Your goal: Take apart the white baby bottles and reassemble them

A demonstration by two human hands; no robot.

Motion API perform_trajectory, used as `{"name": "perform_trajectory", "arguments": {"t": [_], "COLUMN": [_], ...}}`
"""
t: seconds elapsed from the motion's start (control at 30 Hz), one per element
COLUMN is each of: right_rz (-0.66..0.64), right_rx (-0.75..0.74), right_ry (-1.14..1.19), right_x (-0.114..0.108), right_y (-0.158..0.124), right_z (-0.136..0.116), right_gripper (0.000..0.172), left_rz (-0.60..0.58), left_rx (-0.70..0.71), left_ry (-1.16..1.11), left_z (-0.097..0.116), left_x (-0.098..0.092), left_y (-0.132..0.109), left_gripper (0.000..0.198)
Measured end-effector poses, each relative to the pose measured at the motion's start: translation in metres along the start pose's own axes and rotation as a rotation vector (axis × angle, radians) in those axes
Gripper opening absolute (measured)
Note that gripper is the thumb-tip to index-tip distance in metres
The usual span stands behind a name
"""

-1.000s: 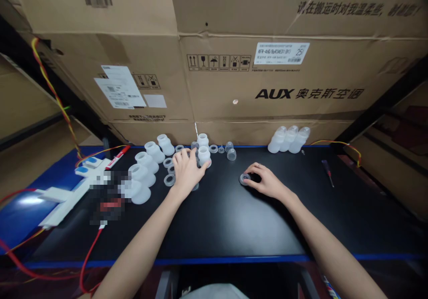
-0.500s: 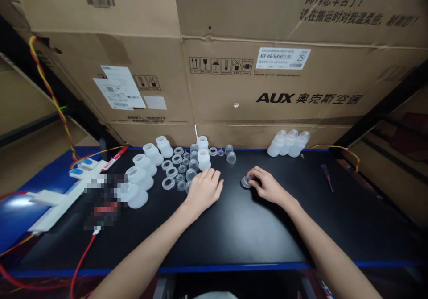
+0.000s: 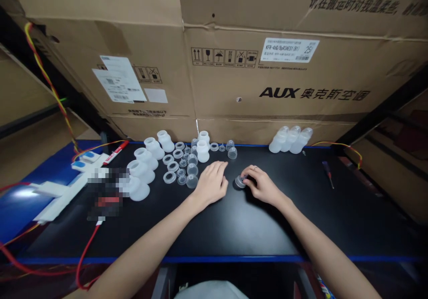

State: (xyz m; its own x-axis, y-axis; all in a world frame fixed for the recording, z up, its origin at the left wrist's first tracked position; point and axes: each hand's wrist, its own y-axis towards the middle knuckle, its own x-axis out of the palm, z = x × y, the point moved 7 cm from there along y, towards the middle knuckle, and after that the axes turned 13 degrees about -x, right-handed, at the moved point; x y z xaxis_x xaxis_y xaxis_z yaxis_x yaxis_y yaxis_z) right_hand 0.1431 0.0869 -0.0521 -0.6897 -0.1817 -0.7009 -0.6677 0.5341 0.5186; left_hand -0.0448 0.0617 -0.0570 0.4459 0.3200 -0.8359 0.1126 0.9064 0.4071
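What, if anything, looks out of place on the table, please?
I see nothing spilled. The screwdriver looks slightly odd, lying on the right of the table, apart from the rings and domes.

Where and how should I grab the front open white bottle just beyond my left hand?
Probably by the body of the front bottle, below its rim, coming from the near right. It stands upright, with clear domed caps close on its left and another bottle just behind; your left hand is on the near side.

A translucent ring (image 3: 239,183) sits pinched in the right hand (image 3: 262,186).
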Motion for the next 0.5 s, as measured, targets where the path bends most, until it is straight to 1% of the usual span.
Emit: {"name": "perform_trajectory", "arguments": {"t": [0.1,0.17,0.23,0.3,0.37,0.43,0.5], "right_rz": [0.093,0.161,0.224,0.270,0.294,0.362,0.453], "right_rx": [-0.049,-0.076,-0.057,0.034,0.166,0.310,0.411], "right_ry": [0.051,0.088,0.127,0.209,0.344,0.494,0.604], "right_x": [-0.001,-0.002,-0.002,0.002,0.011,0.016,0.014], "right_y": [0.004,0.005,0.005,0.004,0.001,-0.005,-0.011], "right_z": [-0.010,-0.016,-0.018,-0.012,0.001,0.017,0.032], "right_gripper": [0.009,0.010,0.014,0.021,0.030,0.042,0.051], "left_rz": [-0.049,-0.069,-0.087,-0.100,-0.126,-0.146,-0.156], "left_rx": [0.037,0.018,-0.012,-0.052,-0.084,-0.084,-0.058], "left_ry": [-0.198,-0.272,-0.333,-0.405,-0.466,-0.491,-0.490], "left_z": [0.017,0.023,0.025,0.024,0.022,0.020,0.018], "left_x": [-0.001,0.000,0.001,-0.001,-0.002,-0.003,-0.003], "left_y": [-0.009,-0.013,-0.015,-0.014,-0.013,-0.013,-0.013], "left_gripper": [0.053,0.046,0.037,0.033,0.033,0.034,0.037]}}
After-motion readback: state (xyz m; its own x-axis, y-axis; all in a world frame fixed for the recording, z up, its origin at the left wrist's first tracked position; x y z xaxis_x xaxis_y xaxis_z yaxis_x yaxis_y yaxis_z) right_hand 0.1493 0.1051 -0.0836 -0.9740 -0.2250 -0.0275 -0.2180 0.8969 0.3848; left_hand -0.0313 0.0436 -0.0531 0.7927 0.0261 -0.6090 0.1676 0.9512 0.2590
